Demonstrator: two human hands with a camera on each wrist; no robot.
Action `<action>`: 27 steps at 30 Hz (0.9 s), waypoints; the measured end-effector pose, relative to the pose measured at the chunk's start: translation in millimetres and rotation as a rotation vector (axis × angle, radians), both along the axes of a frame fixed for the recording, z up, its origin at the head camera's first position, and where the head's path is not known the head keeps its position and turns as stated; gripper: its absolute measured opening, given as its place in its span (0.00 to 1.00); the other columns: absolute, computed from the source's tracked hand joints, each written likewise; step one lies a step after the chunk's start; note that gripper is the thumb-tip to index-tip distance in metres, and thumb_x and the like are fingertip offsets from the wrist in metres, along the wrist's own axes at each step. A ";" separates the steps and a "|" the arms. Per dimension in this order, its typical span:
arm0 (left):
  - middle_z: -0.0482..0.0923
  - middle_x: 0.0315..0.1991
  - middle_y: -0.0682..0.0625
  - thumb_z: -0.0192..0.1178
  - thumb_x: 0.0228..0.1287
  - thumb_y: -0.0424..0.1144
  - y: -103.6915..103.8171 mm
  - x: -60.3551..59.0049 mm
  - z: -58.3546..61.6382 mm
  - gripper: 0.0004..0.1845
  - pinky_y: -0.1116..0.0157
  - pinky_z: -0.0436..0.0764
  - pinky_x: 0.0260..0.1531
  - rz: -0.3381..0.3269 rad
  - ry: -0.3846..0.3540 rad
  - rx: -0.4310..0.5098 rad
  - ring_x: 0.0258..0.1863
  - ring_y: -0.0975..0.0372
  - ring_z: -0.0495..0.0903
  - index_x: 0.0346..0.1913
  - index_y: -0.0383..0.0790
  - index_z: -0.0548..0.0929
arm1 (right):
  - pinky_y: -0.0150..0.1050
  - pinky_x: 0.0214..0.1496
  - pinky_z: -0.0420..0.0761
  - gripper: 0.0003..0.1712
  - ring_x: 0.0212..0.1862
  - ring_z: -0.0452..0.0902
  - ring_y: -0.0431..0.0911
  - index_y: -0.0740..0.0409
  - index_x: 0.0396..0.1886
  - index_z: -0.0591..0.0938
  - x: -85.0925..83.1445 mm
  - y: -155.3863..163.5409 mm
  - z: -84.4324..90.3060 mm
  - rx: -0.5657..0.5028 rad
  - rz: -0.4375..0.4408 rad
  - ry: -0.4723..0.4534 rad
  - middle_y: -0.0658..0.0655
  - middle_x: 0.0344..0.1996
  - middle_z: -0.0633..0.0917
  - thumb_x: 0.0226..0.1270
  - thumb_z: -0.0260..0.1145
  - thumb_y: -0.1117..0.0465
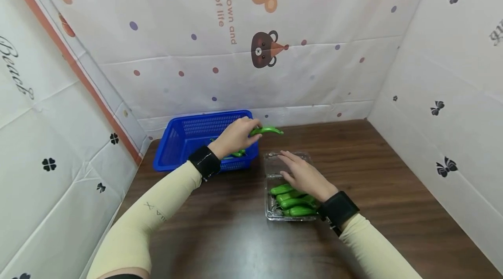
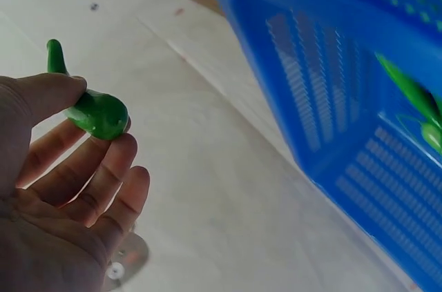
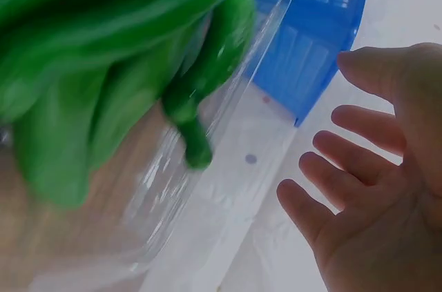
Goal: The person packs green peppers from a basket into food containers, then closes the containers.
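Between thumb and fingers my left hand (image 1: 239, 134) pinches a green chili pepper (image 1: 268, 130) by one end, just past the right rim of the blue basket (image 1: 167, 148). In the left wrist view the same pepper (image 2: 100, 114) shows its rounded end and thin stem. My right hand (image 1: 308, 176) hovers over a clear plastic box (image 1: 271, 217), fingers spread and holding nothing. Several green peppers (image 1: 292, 202) lie side by side in that box; the right wrist view shows them (image 3: 138, 50) close up and blurred. A few more peppers (image 1: 238, 153) are in the basket, partly hidden by my left arm.
The box's raised clear lid (image 1: 275, 165) is on its far side. Both containers stand on a dark brown wooden table (image 1: 204, 226). Printed white sheeting (image 1: 177, 87) walls the table at the back, left and right.
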State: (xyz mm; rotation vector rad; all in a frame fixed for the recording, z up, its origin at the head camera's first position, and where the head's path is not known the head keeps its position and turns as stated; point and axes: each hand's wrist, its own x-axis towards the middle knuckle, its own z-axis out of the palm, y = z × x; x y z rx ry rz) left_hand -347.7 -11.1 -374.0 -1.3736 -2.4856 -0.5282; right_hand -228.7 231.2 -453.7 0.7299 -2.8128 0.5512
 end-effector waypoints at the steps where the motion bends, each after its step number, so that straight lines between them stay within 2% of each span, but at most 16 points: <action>1: 0.83 0.38 0.47 0.66 0.72 0.38 1.0 4.3 -1.0 0.10 0.62 0.80 0.36 -0.010 -0.004 0.008 0.36 0.57 0.80 0.51 0.39 0.83 | 0.56 0.65 0.76 0.32 0.73 0.67 0.61 0.68 0.72 0.71 0.7 3.4 -0.7 -0.004 -0.006 -0.002 0.69 0.72 0.71 0.74 0.68 0.61; 10: 0.84 0.41 0.48 0.69 0.68 0.34 5.5 39.8 -15.8 0.12 0.63 0.80 0.36 -0.071 0.002 0.049 0.38 0.57 0.81 0.51 0.38 0.83 | 0.58 0.65 0.76 0.32 0.73 0.65 0.63 0.68 0.73 0.70 5.7 28.2 -2.9 -0.043 -0.041 -0.020 0.70 0.72 0.70 0.74 0.67 0.63; 16: 0.83 0.40 0.50 0.69 0.69 0.36 5.4 55.9 -31.6 0.11 0.65 0.79 0.34 -0.093 -0.002 0.069 0.36 0.61 0.79 0.51 0.39 0.83 | 0.59 0.66 0.74 0.32 0.74 0.63 0.64 0.69 0.73 0.70 8.3 38.9 -4.5 -0.053 -0.056 -0.024 0.71 0.72 0.69 0.74 0.67 0.64; 27: 0.86 0.38 0.50 0.73 0.64 0.36 12.1 84.3 -64.5 0.12 0.70 0.82 0.38 -0.122 -0.064 0.166 0.36 0.63 0.83 0.46 0.38 0.85 | 0.60 0.66 0.73 0.32 0.74 0.64 0.64 0.68 0.74 0.70 17.3 49.5 -8.5 -0.055 -0.096 -0.047 0.70 0.72 0.69 0.74 0.67 0.62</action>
